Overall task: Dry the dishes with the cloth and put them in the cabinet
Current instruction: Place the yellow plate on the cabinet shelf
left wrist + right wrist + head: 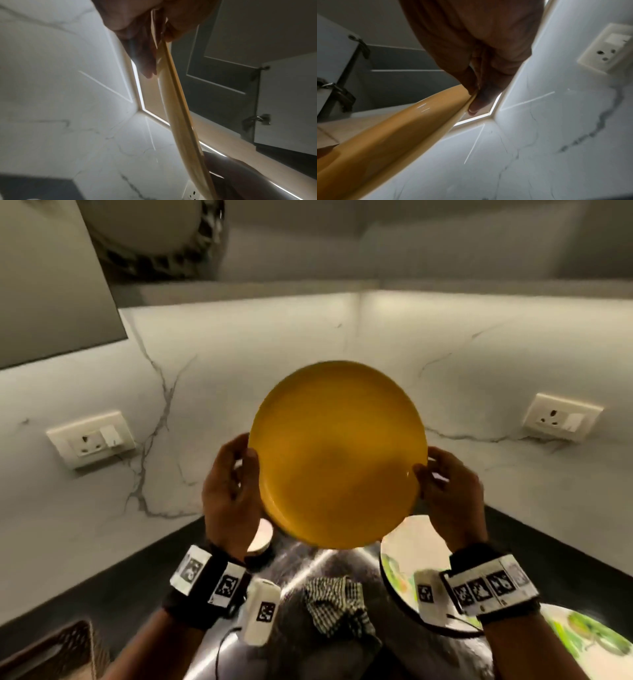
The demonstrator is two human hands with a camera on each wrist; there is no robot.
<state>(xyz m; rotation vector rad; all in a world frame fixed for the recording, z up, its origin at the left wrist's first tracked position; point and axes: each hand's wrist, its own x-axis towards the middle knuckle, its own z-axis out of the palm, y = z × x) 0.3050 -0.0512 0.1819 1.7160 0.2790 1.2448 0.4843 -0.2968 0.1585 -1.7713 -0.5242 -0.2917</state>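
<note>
A yellow plate [337,455] is held up in the air in front of the marble wall, its face toward me. My left hand [233,484] grips its left rim and my right hand [445,487] grips its right rim. The left wrist view shows the yellow plate [180,121] edge-on with my left hand [142,40] pinching the rim between thumb and fingers. Seen from the right wrist, the yellow plate [393,135] runs down-left from my right hand [476,94] on its rim. A checked cloth [337,604] lies crumpled on the counter below.
The upper cabinet [308,241] stands open above, with a white patterned dish [150,231] inside and its door [51,278] swung to the left. Two floral plates [407,553] lie on the dark counter at right. Sockets [90,438] sit on the wall. A wicker basket [51,652] is lower left.
</note>
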